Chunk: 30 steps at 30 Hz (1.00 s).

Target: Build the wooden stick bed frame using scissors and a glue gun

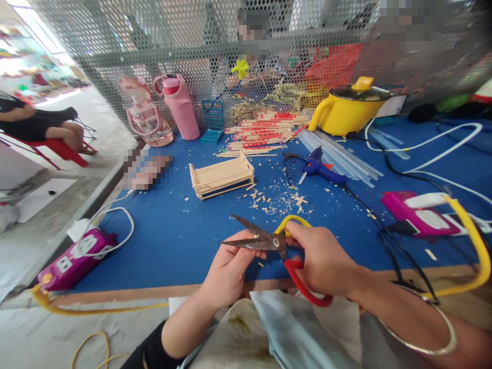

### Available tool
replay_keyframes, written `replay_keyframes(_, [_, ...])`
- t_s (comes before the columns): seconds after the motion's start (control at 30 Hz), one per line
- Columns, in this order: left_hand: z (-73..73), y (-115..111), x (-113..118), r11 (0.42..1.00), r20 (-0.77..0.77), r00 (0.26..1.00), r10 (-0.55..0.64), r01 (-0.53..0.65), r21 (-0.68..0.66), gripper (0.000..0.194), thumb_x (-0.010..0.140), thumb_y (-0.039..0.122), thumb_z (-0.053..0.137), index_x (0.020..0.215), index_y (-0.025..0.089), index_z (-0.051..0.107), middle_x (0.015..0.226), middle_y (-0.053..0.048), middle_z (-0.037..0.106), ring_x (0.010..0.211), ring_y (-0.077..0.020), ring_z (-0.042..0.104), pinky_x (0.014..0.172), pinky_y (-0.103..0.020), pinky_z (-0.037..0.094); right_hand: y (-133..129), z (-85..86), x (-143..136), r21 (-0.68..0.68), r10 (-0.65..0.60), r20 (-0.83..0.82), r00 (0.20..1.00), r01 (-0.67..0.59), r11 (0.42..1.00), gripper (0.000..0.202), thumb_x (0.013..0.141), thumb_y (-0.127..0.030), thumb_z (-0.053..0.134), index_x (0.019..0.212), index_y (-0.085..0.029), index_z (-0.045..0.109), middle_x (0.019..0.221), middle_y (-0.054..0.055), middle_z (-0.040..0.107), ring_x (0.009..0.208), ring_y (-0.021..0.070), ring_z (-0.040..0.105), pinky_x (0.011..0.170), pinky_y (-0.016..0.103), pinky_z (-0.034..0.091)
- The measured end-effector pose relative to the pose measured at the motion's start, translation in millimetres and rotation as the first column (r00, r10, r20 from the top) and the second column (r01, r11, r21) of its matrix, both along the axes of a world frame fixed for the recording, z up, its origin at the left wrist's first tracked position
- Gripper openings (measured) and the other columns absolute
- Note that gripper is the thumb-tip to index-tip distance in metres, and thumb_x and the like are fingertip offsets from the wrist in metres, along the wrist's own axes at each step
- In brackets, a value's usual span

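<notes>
My right hand is closed on the scissors, which have one yellow and one red handle and parted blades. My left hand is closed in a pinch beside the blades; what it holds is too small or hidden to name. Beyond the hands, a small bed-like frame of wooden sticks stands on the blue table. Small wood chips lie scattered between the frame and the scissors.
Behind are a stick pile, clear glue sticks, a blue glue gun, yellow pot and pink bottle. Purple power strips with cables flank the table. A seated person is at left, another behind the mesh.
</notes>
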<state>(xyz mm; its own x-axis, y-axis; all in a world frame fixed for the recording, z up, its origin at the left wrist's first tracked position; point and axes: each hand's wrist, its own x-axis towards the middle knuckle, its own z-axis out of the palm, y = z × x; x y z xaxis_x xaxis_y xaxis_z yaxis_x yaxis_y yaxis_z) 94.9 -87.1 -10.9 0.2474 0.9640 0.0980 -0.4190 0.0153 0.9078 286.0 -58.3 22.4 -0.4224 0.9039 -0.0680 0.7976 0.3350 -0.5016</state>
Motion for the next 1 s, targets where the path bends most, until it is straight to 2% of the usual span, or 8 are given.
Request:
replay_keyframes(0.17, [-0.7,1,-2,0.999,-0.102,0.994,0.034,-0.035,-0.012,0.029,0.090,0.039,0.052,0.077,0.016,0.063,0.077,-0.002,0.059,0.077,-0.0130,0.053,0.076,-0.026,0.041,0,-2.6,-2,-0.067,0.024,-0.056,0.998,-0.028,0.997,0.010,0.064,-0.020,0.050,0.067,-0.023,0.041,0.057,-0.004,0.053,0.050,0.0103,0.040,0.048,0.024,0.025])
replay_keyframes(0.3, [9.9,5,-3,0.995,-0.274,0.956,0.101,-0.102,0.012,0.032,0.091,0.039,0.049,0.073,0.016,0.061,0.072,-0.001,0.058,0.073,-0.0120,0.051,0.073,-0.024,0.040,-1,-1.2,4,-0.127,-0.119,-0.078,0.990,0.108,0.986,0.007,0.070,-0.023,0.050,0.066,-0.022,0.045,0.055,-0.005,0.054,0.050,0.0095,0.043,0.046,0.021,0.028])
replay_keyframes(0.43, [18.4,5,-12,0.983,-0.495,0.850,0.179,-0.181,0.045,0.030,0.090,0.039,0.050,0.078,0.017,0.065,0.078,-0.002,0.063,0.076,-0.0124,0.053,0.073,-0.022,0.040,-5,-3.4,50,-0.080,-0.314,0.051,0.948,0.317,0.945,0.020,0.072,-0.041,0.058,0.072,-0.022,0.053,0.059,-0.001,0.062,0.051,0.0127,0.054,0.047,0.022,0.036])
replay_keyframes(0.53, [16.2,5,-19,0.982,-0.599,0.785,0.158,-0.189,0.012,0.031,0.089,0.042,0.050,0.078,0.017,0.065,0.076,-0.002,0.064,0.074,-0.0129,0.053,0.070,-0.021,0.040,-5,-7.7,92,-0.009,-0.432,0.238,0.870,0.447,0.895,0.021,0.074,-0.043,0.056,0.075,-0.022,0.059,0.067,0.005,0.068,0.059,0.0204,0.063,0.052,0.027,0.041])
replay_keyframes(0.67, [13.1,7,-20,0.991,-0.685,0.718,0.125,-0.130,0.044,0.032,0.088,0.044,0.051,0.079,0.018,0.067,0.075,-0.002,0.065,0.071,-0.0140,0.053,0.067,-0.022,0.040,5,-1.3,108,0.026,-0.483,0.426,0.765,0.523,0.852,0.038,0.079,-0.055,0.048,0.070,-0.020,0.061,0.070,0.015,0.070,0.069,0.0311,0.067,0.057,0.035,0.044])
replay_keyframes(0.77, [17.6,10,-20,0.994,-0.756,0.646,0.106,-0.045,0.101,0.032,0.088,0.043,0.049,0.079,0.018,0.068,0.074,-0.002,0.065,0.069,-0.0146,0.053,0.065,-0.024,0.039,14,12.7,96,0.047,-0.432,0.519,0.738,0.479,0.876,0.053,0.076,-0.068,0.044,0.062,-0.020,0.060,0.069,0.018,0.069,0.070,0.0345,0.067,0.057,0.038,0.044])
replay_keyframes(0.83, [22.3,12,-23,0.992,-0.798,0.595,0.091,0.021,0.128,0.033,0.089,0.042,0.047,0.075,0.018,0.066,0.073,-0.003,0.064,0.068,-0.0148,0.053,0.064,-0.024,0.038,17,20.3,88,0.079,-0.399,0.572,0.717,0.436,0.897,0.053,0.074,-0.069,0.046,0.058,-0.020,0.059,0.069,0.019,0.069,0.069,0.0353,0.067,0.056,0.039,0.043])
replay_keyframes(1.0, [29.9,17,-37,0.961,-0.869,0.491,0.060,0.207,0.183,0.032,0.089,0.037,0.046,0.070,0.018,0.064,0.072,-0.003,0.066,0.064,-0.0140,0.053,0.062,-0.025,0.036,25,16.6,93,0.102,-0.353,0.537,0.766,0.357,0.929,0.048,0.073,-0.061,0.053,0.046,-0.021,0.054,0.058,0.015,0.065,0.055,0.0293,0.064,0.047,0.034,0.037])
